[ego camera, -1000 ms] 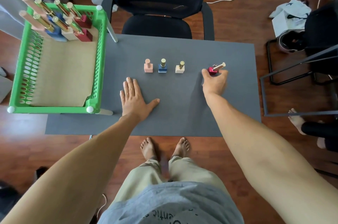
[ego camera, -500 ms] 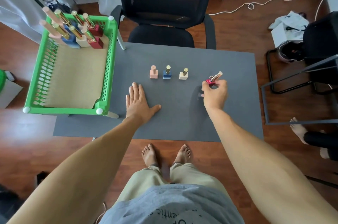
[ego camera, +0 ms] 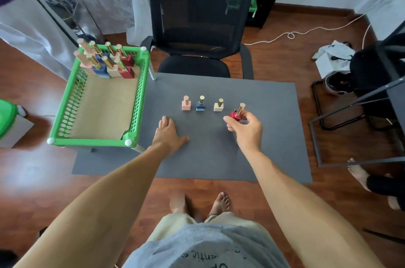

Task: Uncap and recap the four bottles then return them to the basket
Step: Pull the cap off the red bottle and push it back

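Three small bottles stand in a row on the grey table (ego camera: 219,158): a pink bottle (ego camera: 186,103), a blue bottle (ego camera: 200,104) with a gold cap, and a cream bottle (ego camera: 218,105) with a gold cap. My right hand (ego camera: 246,128) grips a red bottle (ego camera: 236,113) with a gold cap, lifted off the table and tilted. My left hand (ego camera: 168,134) rests flat on the table, fingers straight. A green basket (ego camera: 140,97) at the left holds several more bottles in its far corner.
A black office chair (ego camera: 197,27) stands behind the table. A dark metal frame (ego camera: 350,101) and a white cable lie on the wooden floor at the right. Another person's bare foot (ego camera: 359,173) shows at the right edge.
My right hand has lifted the red bottle off the table and drawn it left and nearer to me. The left hand has stayed flat. The camera view has tilted upward.
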`<action>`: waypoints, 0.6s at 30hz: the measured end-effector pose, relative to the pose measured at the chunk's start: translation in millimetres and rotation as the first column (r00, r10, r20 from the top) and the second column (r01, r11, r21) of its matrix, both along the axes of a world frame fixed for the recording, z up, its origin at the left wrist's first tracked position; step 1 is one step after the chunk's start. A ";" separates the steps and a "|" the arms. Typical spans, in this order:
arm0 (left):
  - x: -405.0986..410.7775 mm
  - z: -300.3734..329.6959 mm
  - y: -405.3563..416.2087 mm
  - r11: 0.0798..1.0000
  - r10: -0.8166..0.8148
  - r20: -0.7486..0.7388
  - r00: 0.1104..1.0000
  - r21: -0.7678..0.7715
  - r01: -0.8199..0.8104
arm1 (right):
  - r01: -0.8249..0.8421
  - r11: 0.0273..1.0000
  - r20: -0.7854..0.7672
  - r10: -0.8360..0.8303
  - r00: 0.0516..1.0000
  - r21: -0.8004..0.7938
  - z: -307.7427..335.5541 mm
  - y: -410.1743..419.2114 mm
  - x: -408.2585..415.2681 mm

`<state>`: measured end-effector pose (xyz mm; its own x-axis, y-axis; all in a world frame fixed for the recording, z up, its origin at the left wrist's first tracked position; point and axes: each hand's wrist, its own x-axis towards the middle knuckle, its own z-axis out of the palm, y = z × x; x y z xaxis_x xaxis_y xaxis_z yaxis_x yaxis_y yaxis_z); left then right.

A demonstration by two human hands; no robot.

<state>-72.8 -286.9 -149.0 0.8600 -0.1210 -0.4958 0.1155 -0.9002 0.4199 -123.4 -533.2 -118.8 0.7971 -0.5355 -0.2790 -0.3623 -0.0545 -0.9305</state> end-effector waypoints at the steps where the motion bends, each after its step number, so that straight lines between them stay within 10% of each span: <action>1: 0.4 3.0 0.4 1.000 -0.005 -0.004 1.000 -0.005 0.005 | -0.013 1.000 0.006 0.013 1.000 0.008 1.0 3.0 -1.5; 18: 4.9 43.7 2.3 0.952 0.128 0.079 0.989 -0.289 -0.100 | -0.319 0.946 0.093 0.312 0.945 0.064 5.5 41.3 -4.4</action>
